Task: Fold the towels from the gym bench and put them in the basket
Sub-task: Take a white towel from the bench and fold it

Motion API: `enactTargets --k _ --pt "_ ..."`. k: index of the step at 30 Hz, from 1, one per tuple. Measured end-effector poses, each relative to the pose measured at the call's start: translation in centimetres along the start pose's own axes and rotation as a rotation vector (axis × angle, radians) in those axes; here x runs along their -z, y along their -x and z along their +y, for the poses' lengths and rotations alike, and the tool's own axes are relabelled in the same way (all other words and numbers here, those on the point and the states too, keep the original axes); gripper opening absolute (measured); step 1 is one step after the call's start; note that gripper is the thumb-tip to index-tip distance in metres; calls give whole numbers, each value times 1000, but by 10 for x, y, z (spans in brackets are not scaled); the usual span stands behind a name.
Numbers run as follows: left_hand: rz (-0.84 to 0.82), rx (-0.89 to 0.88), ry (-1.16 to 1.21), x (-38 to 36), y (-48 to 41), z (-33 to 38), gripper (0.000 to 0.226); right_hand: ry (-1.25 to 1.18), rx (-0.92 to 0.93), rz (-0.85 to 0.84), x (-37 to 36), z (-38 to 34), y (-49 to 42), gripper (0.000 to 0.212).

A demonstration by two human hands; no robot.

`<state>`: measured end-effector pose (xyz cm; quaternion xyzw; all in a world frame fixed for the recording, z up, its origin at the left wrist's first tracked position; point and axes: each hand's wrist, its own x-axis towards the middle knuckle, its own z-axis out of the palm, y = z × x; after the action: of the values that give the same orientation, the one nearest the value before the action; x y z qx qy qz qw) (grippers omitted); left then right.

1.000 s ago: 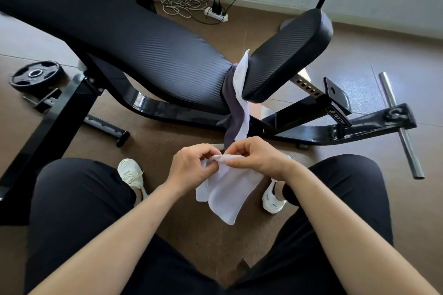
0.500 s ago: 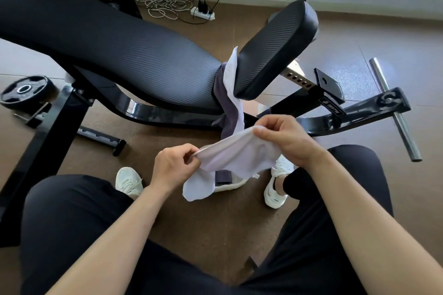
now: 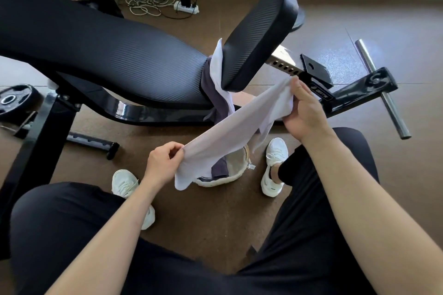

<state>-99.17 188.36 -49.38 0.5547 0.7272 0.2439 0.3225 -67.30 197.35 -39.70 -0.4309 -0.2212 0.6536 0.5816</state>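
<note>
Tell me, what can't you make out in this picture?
Head view: what lies in the cream woven basket, mostly hidden by the stretched white towel.
Head view: parts of the second white towel and dark grey towel wedged between the black bench pads, hidden by them.

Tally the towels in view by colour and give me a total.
White: 2, the held white towel and the wedged white towel in the bench gap.
Grey: 2, the wedged grey towel beside it and the basket grey towel inside the basket.
Total: 4 visible towels.
</note>
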Motion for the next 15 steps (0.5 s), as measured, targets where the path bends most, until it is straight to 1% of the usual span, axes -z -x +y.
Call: enactTargets --k 1,3,4,5,7,10,12,15 --pt "1 23 47 0 0 2 15 118 51 54 3 3 -3 13" --pt "2 56 172 1 1 7 18 506 156 129 6 11 -6 8" --pt "-3 61 237 3 2 11 19 662 161 127 6 15 -5 5" --pt "-6 55 295 4 3 15 19 751 136 99 5 20 -3 2" --pt "-19 33 367 7 6 23 18 852 110 17 4 30 0 9" --pt "-62 -29 358 9 12 33 17 973 126 -113 -3 43 4 23" --pt "-100 -92 309 9 16 38 16 1027 116 -243 -10 52 11 33" --pt "-147 -174 266 9 19 39 12 1066 89 -460 -24 66 24 42"
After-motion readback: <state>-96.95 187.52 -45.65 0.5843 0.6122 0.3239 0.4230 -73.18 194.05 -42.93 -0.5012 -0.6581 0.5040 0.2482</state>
